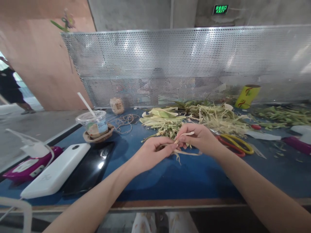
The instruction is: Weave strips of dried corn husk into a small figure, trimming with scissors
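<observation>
Both hands meet above the blue tabletop, pinching a thin strip of dried corn husk (189, 134) between them. My left hand (157, 150) is closed on its lower part, with loose strands hanging below the fingers. With thumb and forefinger, my right hand (196, 137) grips the strip higher up, and one pale end sticks out past the fingertips. Right behind the hands lie small green-and-yellow plant bits (167, 127) and a layered pile of corn husks (160, 117). The palm side of each hand is hidden.
Red-and-yellow-handled scissors (239, 144) lie at right, near a yellow roll (247, 96). At left are a plastic cup (93, 121) with a straw, twine (125, 123), a white power bank (57, 170), a black tablet (91, 170) and a purple power strip (31, 165). A perforated metal panel (145, 64) stands behind.
</observation>
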### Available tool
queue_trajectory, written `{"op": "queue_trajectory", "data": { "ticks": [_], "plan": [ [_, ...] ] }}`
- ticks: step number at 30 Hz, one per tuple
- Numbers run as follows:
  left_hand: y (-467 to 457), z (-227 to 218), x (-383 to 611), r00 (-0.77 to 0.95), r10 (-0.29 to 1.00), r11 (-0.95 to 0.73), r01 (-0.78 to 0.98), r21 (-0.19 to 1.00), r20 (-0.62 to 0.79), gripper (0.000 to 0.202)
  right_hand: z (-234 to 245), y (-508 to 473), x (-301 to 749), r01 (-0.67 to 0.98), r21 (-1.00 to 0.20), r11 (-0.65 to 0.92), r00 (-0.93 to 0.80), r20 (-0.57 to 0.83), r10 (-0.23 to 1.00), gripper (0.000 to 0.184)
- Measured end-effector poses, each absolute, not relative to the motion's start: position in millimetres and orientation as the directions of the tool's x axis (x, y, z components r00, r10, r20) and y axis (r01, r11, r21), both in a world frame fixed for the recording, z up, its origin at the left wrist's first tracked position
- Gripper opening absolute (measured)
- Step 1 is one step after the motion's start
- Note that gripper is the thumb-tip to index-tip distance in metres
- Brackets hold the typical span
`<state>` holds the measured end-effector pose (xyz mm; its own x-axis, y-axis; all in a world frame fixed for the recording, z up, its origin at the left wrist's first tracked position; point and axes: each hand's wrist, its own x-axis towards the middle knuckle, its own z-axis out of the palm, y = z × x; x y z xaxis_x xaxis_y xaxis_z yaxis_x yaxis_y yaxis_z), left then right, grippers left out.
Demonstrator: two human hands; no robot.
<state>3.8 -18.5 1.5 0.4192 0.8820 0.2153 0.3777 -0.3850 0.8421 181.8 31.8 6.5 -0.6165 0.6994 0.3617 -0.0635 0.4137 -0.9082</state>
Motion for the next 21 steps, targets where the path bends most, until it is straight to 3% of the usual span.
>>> {"op": "queue_trajectory", "data": {
  "ticks": [10,16,21],
  "plan": [
    [-18.8,-1.8,3.6,0.445,0.877,-0.378,0.407,0.832,0.181,0.027,-6.0,33.7,180.2,-0.084,-0.927,0.366,-0.504,0.357,0.787,0.014],
    [-19.4,-3.1,1.1,0.440,0.891,-0.300,0.390,0.871,0.110,0.027,-1.8,37.1,179.8,0.074,-0.923,0.377,-0.568,0.271,0.777,0.017],
    [-18.4,-4.8,-3.7,0.378,0.922,-0.181,0.242,0.953,0.079,0.080,2.8,32.5,182.7,0.175,-0.847,0.502,-0.724,0.234,0.648,0.021]
  ]
}}
